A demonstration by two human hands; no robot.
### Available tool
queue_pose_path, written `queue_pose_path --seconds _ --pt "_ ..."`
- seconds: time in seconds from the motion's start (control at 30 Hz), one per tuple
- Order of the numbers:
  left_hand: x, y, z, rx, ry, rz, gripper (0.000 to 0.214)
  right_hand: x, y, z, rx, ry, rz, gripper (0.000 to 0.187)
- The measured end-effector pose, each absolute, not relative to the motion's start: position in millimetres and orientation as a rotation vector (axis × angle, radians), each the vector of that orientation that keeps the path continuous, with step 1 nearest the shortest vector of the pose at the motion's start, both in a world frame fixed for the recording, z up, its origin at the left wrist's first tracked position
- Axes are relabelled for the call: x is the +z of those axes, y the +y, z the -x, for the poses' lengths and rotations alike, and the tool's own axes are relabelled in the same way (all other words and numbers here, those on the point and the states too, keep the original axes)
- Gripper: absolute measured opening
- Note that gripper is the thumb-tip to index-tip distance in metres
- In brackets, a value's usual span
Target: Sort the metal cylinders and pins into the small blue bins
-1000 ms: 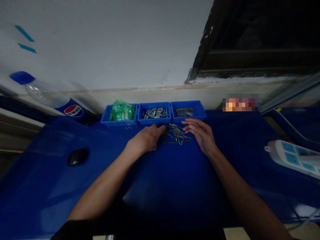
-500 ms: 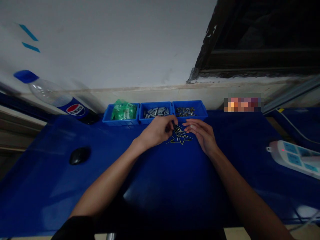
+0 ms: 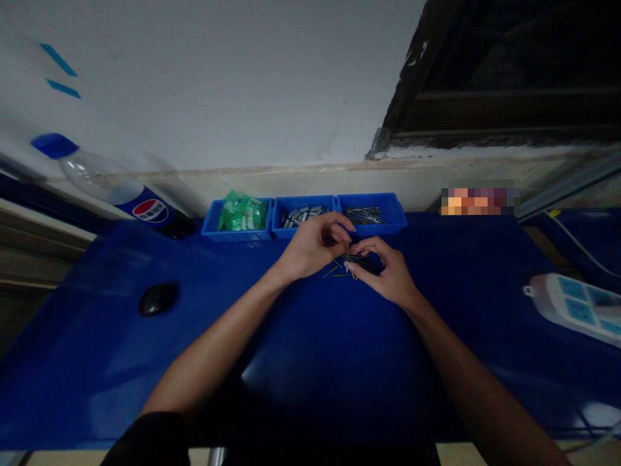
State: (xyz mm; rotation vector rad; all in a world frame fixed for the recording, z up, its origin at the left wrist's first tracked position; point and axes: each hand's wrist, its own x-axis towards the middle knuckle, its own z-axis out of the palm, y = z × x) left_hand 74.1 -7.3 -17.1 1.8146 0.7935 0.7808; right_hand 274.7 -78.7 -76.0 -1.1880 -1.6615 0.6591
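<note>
The bare left hand (image 3: 313,244) is curled with thumb and fingertips close together, and whether a pin is pinched between them I cannot tell. The bare right hand (image 3: 394,275) curves its thumb and forefinger into a loose C with a narrow gap at the tips; any hold there is also too small and dark to make out. The loose pile of thin, brass-and-grey metal pins (image 3: 358,258) lies on the table right under and between the 2 sets of fingertips, partly hidden by them, with a few pins apart at its near left edge. The pins are slender and straight, crossing at many angles. The table covering (image 3: 339,356) is smooth, deep blue and faintly glossy.

Just beyond the hands, 3 rectangular blue plastic trays stand side by side: the left tray (image 3: 237,237) holds crinkled, translucent green plastic packaging (image 3: 242,213), the middle tray (image 3: 317,198) short, smooth silver metal cylinders (image 3: 299,214), the right tray (image 3: 381,228) thin metal rods (image 3: 363,215). A rounded, shiny black mouse (image 3: 158,299) sits well to the left.
</note>
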Motion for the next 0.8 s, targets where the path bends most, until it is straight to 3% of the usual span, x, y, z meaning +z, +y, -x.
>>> queue_pose_path --seconds 0.27,0.6,0.8 --pt "-22 1 -68 0.713 0.828 -1.843 0.023 -80 -75 -280 0.646 -1.651 1.258 0.013" --pt "-26 1 -73 0.78 0.776 -1.624 0.026 -84 -77 -275 0.798 -1.566 1.134 0.024" --pt "-26 4 -71 0.785 0.777 -1.646 0.03 -77 -76 -272 1.009 -1.325 1.133 0.021"
